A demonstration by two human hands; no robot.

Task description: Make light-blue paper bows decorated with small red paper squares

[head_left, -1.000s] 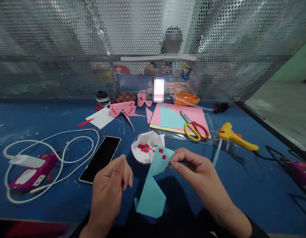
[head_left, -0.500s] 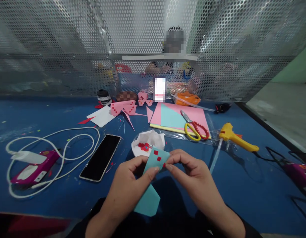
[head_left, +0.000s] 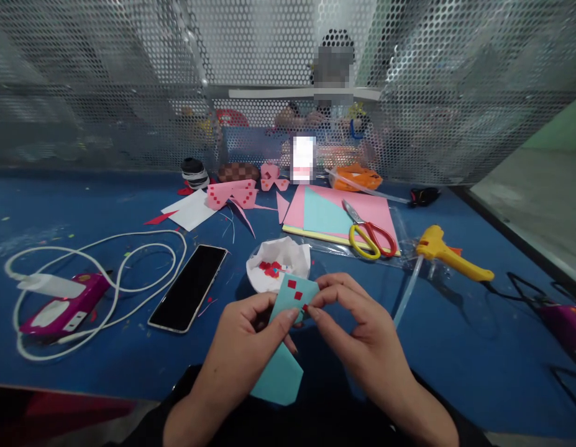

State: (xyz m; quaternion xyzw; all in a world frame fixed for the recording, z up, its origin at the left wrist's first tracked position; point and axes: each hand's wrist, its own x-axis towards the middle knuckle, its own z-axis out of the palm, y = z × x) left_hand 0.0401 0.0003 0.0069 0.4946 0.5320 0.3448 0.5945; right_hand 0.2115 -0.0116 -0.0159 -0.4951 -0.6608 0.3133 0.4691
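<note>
Main change we logged: the left hand (head_left: pixel 250 341) came in. One second earlier it was off the paper, loosely curled near the phone (head_left: pixel 189 288); half a second earlier it already had hold of the blue paper piece (head_left: pixel 278 377), and now it stayed there. We read its thumb as flat on the front face with fingers curled behind, so a firm pinch with little gap; part of the fingers was hidden.

Right hand (head_left: pixel 365 329): thumb and index brought together on the third red square (head_left: pixel 305 308) at the paper's right edge, other fingers bent above. We couldn't tell whether that square was already stuck down or only held. Two more red squares (head_left: pixel 292 284) sat flat, up and left of it.

We placed the blue piece between both hands, tilted, its top edge overlapping the near rim of the paper-lined bowl (head_left: pixel 294 253) from our view; red bits (head_left: pixel 269 269) lay in the bowl.

For the work, we judged the change as support: one hand steadied the piece, leaving the other free for placing.
</note>
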